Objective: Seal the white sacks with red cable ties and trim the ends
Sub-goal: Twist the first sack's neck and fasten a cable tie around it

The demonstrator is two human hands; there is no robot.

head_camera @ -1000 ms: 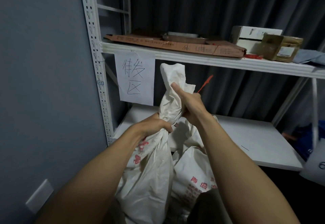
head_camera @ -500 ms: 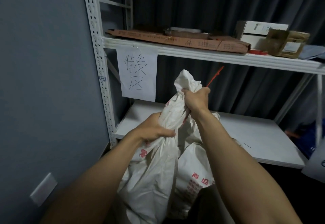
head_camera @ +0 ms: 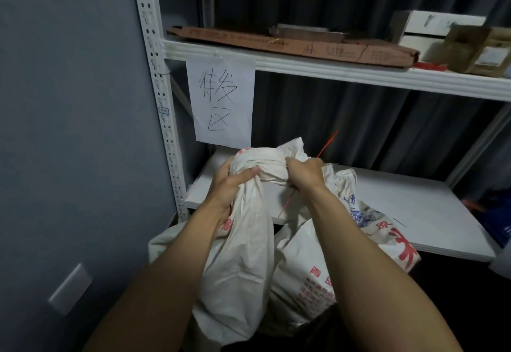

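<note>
A white sack (head_camera: 237,263) with red print stands in front of me, its neck twisted and bent over sideways. My left hand (head_camera: 231,183) grips the neck just below the bend. My right hand (head_camera: 304,173) grips the folded-over top of the neck and also holds a thin red cable tie (head_camera: 327,144), whose ends stick out above and below the fist. A second white sack (head_camera: 307,274) with red lettering leans behind my right forearm.
A white metal rack has a lower shelf (head_camera: 387,207) behind the sacks and an upper shelf (head_camera: 331,70) carrying flat cardboard (head_camera: 290,44), boxes (head_camera: 439,29) and more red ties (head_camera: 431,66). A handwritten paper sign (head_camera: 221,100) hangs from it. Grey wall at left.
The neck of the sack has come down from upright and been folded over sideways. Both hands dropped lower, my right hand sinking level with my left. The camera tilted down.
</note>
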